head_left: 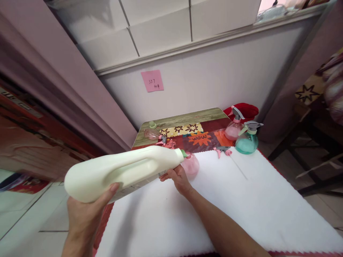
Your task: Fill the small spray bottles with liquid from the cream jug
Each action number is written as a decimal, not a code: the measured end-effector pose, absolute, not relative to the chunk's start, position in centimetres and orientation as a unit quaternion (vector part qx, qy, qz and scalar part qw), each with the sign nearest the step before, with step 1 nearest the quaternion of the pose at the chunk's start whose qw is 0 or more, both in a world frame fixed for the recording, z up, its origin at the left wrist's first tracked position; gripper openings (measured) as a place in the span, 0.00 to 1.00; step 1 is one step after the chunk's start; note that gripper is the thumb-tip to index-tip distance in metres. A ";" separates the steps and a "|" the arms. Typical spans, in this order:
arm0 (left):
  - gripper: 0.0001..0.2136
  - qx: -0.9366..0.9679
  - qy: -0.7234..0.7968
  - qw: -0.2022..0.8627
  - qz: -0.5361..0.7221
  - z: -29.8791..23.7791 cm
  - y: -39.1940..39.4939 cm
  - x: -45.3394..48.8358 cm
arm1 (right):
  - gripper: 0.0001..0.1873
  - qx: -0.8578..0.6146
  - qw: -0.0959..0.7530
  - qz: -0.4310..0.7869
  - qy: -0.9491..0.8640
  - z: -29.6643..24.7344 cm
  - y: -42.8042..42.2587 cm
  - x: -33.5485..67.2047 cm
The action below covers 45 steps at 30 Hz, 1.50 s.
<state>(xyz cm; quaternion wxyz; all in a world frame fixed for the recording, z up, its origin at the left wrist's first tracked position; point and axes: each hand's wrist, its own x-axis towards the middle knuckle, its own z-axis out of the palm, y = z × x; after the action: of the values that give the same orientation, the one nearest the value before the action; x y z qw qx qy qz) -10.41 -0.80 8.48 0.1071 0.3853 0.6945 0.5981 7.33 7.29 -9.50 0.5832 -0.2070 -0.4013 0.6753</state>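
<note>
Left hand (pixel 85 216), 8 o'clock, grasps the base end of the pale green jug (pixel 134 167), thumb on top; the jug lies tilted across the view, spout toward the centre. Right hand (pixel 180 178), 6 o'clock, sits under the jug's neck end; cannot tell if it grips or just props. Round pink bottle (pixel 192 167), 5 o'clock, stands uncapped on the worktop (pixel 241 214), mouth at the green spout (pixel 184 153). Loose spray head (pixel 223 150) with tube lies at 4 o'clock. Looks like pouring: best raise the base slowly with the left hand, steady the neck with the right, keep the spout over the mouth, stop short of the brim. Hidden or unclear: left fingers behind the jug, its label, any stream, spout-to-mouth contact, the fill level; both forearms cut off.
</note>
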 end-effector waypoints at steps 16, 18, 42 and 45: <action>0.32 0.376 0.724 0.097 0.570 9.0 -1.0 -10.1 | 0.30 -0.205 0.580 0.676 -0.406 -9.4 7.2 7.6; 0.32 0.386 0.718 0.093 0.572 8.9 -1.0 -9.9 | 0.30 -0.206 0.578 0.677 -0.407 -9.3 7.2 7.6; 0.37 0.367 0.715 0.103 0.585 7.9 -0.5 -11.6 | 0.32 -0.189 0.588 0.680 -0.394 -9.5 7.2 7.5; 0.34 0.371 0.716 0.098 0.583 8.3 -0.7 -10.8 | 0.32 -0.192 0.586 0.679 -0.398 -9.4 7.2 7.5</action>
<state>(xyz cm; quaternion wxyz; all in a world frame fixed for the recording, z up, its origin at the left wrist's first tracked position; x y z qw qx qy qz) -10.76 -0.67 8.27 0.0980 0.3712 0.7161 0.5830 7.54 7.19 -9.43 0.5859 -0.1924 -0.3977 0.6794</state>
